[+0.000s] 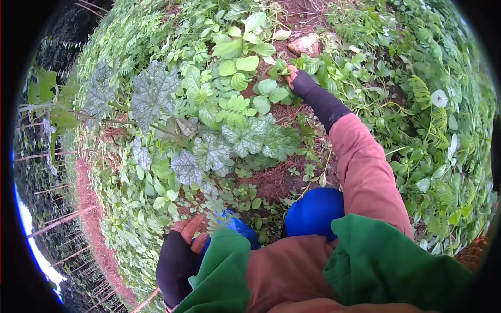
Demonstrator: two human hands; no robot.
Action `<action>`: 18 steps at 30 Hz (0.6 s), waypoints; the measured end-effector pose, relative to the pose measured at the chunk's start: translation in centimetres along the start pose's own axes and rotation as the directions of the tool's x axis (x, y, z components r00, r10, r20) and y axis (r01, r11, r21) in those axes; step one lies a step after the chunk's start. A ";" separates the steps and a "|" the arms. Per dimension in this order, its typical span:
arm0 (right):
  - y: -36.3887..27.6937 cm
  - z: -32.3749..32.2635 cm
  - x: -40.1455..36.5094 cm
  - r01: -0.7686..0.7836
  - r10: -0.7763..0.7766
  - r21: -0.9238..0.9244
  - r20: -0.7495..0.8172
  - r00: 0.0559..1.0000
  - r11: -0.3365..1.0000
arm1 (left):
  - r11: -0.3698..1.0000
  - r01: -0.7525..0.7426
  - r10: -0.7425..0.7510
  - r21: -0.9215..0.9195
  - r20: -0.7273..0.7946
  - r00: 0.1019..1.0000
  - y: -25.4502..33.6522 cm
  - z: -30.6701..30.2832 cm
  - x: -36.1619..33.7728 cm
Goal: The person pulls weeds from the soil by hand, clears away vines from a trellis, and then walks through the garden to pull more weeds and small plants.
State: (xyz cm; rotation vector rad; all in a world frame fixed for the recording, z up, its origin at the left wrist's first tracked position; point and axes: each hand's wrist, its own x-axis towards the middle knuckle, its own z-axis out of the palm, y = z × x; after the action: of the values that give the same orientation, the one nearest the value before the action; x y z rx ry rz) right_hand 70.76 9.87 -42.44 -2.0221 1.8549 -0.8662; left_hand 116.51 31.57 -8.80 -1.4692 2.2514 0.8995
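Observation:
My right hand (290,76) reaches far forward in a dark cuff, low among green leaves. Its fingers are closed at the base of a small leafy plant (311,65). A cluster of rounded leaves (270,95) grows just left of it, and a pale brown stone (305,45) lies right beyond it. My left hand (195,232) stays back by my blue-covered left knee (237,227), with its fingers curled. Small leaves show beside those fingers, and what is inside them, if anything, is hidden. Between the hands stands a plant with large silvery, veined leaves (211,151).
Dense low greenery (438,156) covers the ground on the right. Reddish-brown soil (276,182) shows before my knees. Thin wooden poles (62,221) and a strip of dry reddish litter (87,193) run along the left. A thick stem (125,121) crosses the left side.

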 end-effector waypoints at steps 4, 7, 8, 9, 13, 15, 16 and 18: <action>4.6 -1.6 -5.9 0.085 -0.093 -0.076 -0.114 0.989 0.993 | 0.999 -0.052 0.052 0.007 -0.066 0.996 2.7 -0.5 1.3; 7.1 -0.9 -8.8 -0.070 0.095 0.336 -0.060 0.994 0.939 | 0.996 -0.086 0.085 -0.035 -0.031 0.996 2.0 0.1 1.5; 8.1 -0.9 -9.7 -0.327 0.284 0.585 0.167 0.944 0.742 | 0.994 -0.083 0.082 -0.066 -0.009 0.997 2.2 -0.1 1.6; 4.9 -3.7 -10.4 -0.271 0.270 0.304 0.046 0.962 0.913 | 0.996 -0.081 0.081 -0.038 -0.010 0.997 2.0 0.0 1.6; 1.2 -16.7 -9.7 -0.343 0.342 0.023 -0.174 0.923 0.939 | 0.993 -0.104 0.106 0.055 -0.034 0.994 2.3 0.3 1.0; 2.8 -24.1 -9.2 -0.378 0.450 0.255 -0.361 0.817 0.890 | 0.983 -0.176 0.180 0.051 -0.087 0.980 1.9 0.9 0.8; 6.0 -27.2 -9.2 -0.151 0.276 0.281 -0.488 0.828 0.948 | 0.988 -0.150 0.153 0.047 -0.065 0.986 2.1 0.8 0.9; 6.1 -33.6 -9.2 -0.396 0.229 -0.219 -0.535 0.813 0.892 | 0.994 -0.098 0.099 0.043 -0.014 0.995 2.8 0.4 1.1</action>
State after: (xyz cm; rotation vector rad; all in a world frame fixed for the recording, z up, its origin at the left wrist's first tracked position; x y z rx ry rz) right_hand 46.18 24.52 -21.73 -1.6570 2.6862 -1.1210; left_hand 113.48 31.86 -8.77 -1.3628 2.3581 0.8654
